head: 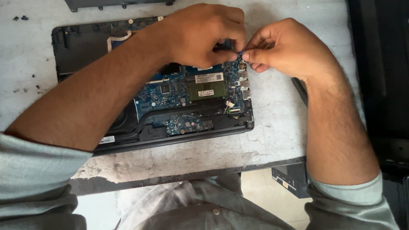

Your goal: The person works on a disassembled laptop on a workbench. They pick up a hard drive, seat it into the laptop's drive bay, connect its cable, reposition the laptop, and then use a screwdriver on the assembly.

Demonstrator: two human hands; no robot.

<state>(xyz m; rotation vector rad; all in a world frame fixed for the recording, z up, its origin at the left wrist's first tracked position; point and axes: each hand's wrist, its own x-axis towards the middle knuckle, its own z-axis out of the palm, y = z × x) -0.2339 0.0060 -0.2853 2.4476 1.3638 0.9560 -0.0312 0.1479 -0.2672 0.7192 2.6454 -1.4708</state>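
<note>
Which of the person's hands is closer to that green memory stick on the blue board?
Left. The left hand hovers just above the green memory stick; the right hand sits up and off to its right, past the laptop's edge.

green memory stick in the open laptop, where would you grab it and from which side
Probably by its two short ends, coming straight down from above. The memory stick lies flat on the blue circuit board, long edges hemmed by parts, top face bare. Both the left hand and right hand are busy above it.
</note>
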